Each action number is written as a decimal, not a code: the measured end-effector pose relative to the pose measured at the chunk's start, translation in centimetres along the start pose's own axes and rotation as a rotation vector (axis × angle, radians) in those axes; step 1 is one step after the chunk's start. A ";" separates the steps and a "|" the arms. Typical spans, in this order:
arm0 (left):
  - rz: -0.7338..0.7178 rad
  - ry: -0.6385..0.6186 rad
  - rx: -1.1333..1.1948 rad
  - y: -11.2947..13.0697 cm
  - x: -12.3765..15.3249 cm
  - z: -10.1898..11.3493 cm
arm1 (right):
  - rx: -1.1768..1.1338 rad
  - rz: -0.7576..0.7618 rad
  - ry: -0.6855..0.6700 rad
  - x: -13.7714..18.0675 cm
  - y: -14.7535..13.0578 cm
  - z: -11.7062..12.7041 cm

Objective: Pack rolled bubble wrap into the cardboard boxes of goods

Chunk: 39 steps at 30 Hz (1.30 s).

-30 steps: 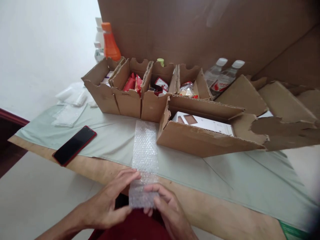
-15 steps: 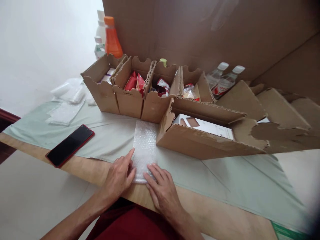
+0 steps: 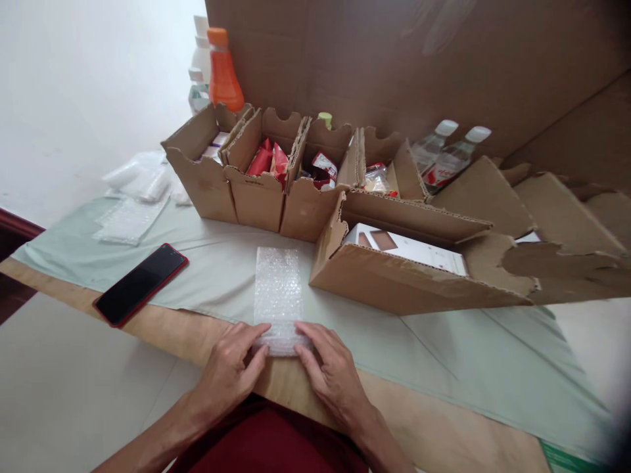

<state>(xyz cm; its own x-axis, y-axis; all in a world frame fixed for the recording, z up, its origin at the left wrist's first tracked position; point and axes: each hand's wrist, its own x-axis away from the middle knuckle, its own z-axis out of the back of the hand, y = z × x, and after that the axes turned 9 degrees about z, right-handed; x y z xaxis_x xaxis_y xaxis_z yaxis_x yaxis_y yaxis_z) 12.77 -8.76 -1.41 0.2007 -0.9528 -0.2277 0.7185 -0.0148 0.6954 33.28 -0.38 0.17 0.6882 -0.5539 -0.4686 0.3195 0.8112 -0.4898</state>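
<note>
A strip of bubble wrap lies lengthwise on the pale green cloth, its near end at the wooden table edge. My left hand and my right hand meet at that near end. The fingers of both curl onto it and pinch it from either side. The end under my fingers looks thickened, as if folded or rolled. The far part of the strip lies flat and reaches towards the row of small cardboard boxes.
A red-cased phone lies to the left. An open shallow carton holding a white box sits right of the strip. Behind stand an orange bottle and two water bottles. Plastic bags lie at far left.
The near end of the bubble wrap, held off the table edge a second ago, now rests on the table. Both hands moved forward, flattened on it, then closed on its near end.
</note>
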 end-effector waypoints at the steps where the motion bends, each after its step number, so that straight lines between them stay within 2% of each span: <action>1: 0.025 0.016 -0.017 -0.2 -0.2 -0.1 | 0.074 0.015 0.072 0.2 0.0 -0.1; 3: 0.034 0.045 -0.069 -0.6 -0.6 -0.5 | 0.185 0.075 0.115 0.6 -0.1 -0.4; 8: -0.025 0.126 -0.156 -0.7 -0.5 -0.6 | 0.210 0.189 -0.079 0.2 0.1 -1.6; 10: -0.079 0.109 -0.135 -0.3 0.0 0.0 | 0.162 0.180 -0.076 -0.3 0.3 -1.6; 12: -0.122 0.035 -0.083 0.0 0.5 0.6 | 0.064 0.130 -0.111 -0.5 0.2 -1.1; 15: -0.100 -0.025 -0.007 -0.1 0.6 0.9 | -0.023 0.057 -0.161 -0.3 -0.3 -0.1; 19: -0.029 0.031 -0.086 -1.2 -0.9 -0.2 | 0.187 0.076 -0.057 0.1 -0.6 0.0; 23: -0.063 0.095 -0.154 -1.7 -2.2 -0.7 | 0.232 0.110 -0.135 -0.3 -0.3 -0.9; 27: -0.160 -0.009 -0.093 -1.0 -0.9 0.5 | 0.091 0.075 -0.116 -0.5 -0.1 -0.9; 30: -0.141 -0.046 -0.051 -0.5 0.2 1.0 | -0.032 0.014 -0.136 0.2 -0.6 -0.4; 34: -0.067 0.033 -0.172 -0.7 -0.7 0.0 | 0.149 -0.006 0.013 1.0 -1.6 -0.9; 37: -0.041 0.113 -0.228 -0.9 -2.1 -0.7 | 0.260 0.030 -0.042 0.6 -1.5 -2.1; 39: 0.016 0.180 -0.153 -0.8 -2.5 -0.5 | 0.255 0.036 -0.055 0.0 -0.9 -2.7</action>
<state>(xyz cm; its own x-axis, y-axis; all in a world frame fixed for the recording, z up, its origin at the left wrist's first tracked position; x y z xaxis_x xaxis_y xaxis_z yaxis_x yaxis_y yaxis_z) 12.03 -6.18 -1.79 0.3181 -0.8831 -0.3448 0.8041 0.0587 0.5915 31.18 -1.60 -1.39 0.7346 -0.5182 -0.4381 0.4431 0.8553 -0.2687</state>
